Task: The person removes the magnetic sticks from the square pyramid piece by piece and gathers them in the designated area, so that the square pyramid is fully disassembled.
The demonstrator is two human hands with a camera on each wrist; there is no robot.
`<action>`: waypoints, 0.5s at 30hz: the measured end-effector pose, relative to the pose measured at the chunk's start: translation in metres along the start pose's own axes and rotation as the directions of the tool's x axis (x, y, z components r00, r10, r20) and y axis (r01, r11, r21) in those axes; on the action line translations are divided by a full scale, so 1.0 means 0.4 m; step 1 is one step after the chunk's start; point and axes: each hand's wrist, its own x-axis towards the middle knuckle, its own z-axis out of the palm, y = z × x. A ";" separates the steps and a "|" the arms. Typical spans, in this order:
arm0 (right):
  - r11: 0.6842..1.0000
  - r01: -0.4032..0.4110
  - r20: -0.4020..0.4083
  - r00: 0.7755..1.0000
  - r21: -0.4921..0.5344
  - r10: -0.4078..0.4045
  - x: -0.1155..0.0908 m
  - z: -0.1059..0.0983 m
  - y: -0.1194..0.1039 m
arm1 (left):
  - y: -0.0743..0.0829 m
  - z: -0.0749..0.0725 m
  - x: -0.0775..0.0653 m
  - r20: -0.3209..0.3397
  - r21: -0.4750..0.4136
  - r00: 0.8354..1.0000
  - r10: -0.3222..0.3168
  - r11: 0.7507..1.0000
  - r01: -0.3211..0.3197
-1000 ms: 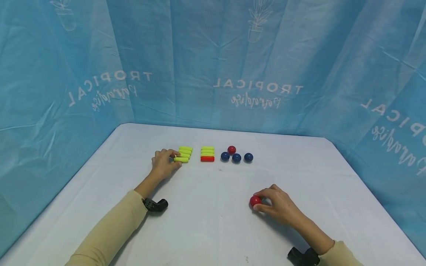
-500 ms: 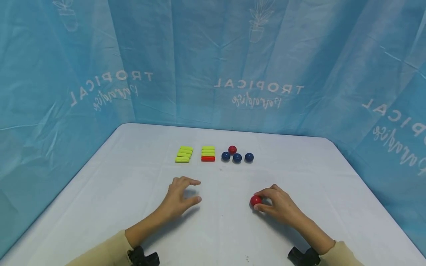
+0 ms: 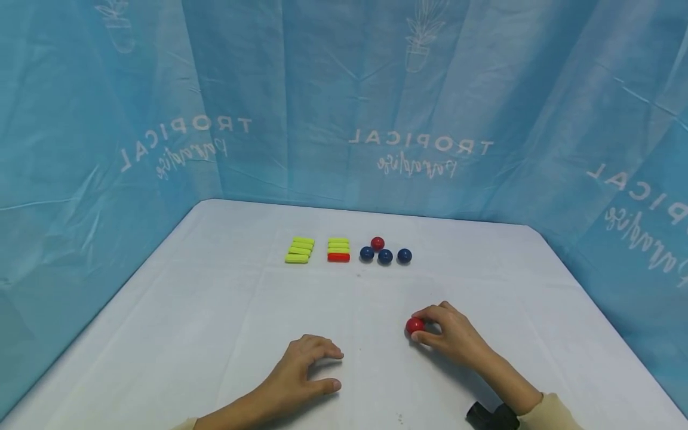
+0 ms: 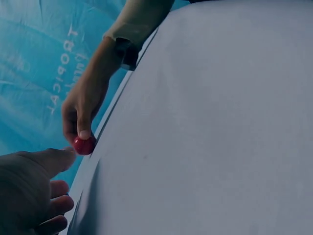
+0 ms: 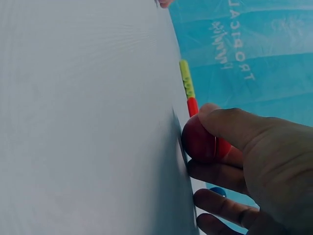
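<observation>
My right hand (image 3: 454, 335) pinches a red ball (image 3: 414, 325) between thumb and fingers, low over the white table on the right. The same red ball (image 5: 199, 141) fills the grasp in the right wrist view. My left hand (image 3: 301, 373) hovers at the front middle of the table, thumb and fingers apart, holding nothing. Farther back lie two groups of short sticks: one of yellow-green sticks (image 3: 297, 258), the other of yellow-green sticks with a red stick (image 3: 338, 257) at its front. Beside them sit another red ball (image 3: 377, 243) and blue balls (image 3: 384, 257).
The white table (image 3: 215, 286) has its far edge against a blue curtain (image 3: 322, 89) with mirrored lettering. Curtain also stands along the left and right sides. A black wrist camera (image 3: 491, 416) is strapped to my right forearm.
My left hand has let go of the front yellow-green stick in the left group and come back toward me, to the front middle. My right hand stays with the red ball.
</observation>
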 end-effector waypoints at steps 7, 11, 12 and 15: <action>0.999 -0.021 0.024 1.000 0.049 0.020 0.012 -0.003 0.006 | 0.001 0.010 -0.008 -0.007 0.140 0.997 0.083 0.987 -0.081; 0.988 -0.089 0.031 0.996 0.129 0.086 0.046 -0.015 0.028 | 0.002 0.012 -0.008 -0.015 0.155 0.995 0.095 0.984 -0.091; 0.984 -0.104 0.021 0.995 0.143 0.102 0.060 -0.019 0.037 | 0.003 0.012 -0.007 -0.015 0.153 0.995 0.095 0.984 -0.092; 0.974 -0.140 -0.015 0.989 0.180 0.145 0.115 -0.034 0.072 | 0.002 0.013 -0.007 -0.019 0.158 0.995 0.098 0.983 -0.094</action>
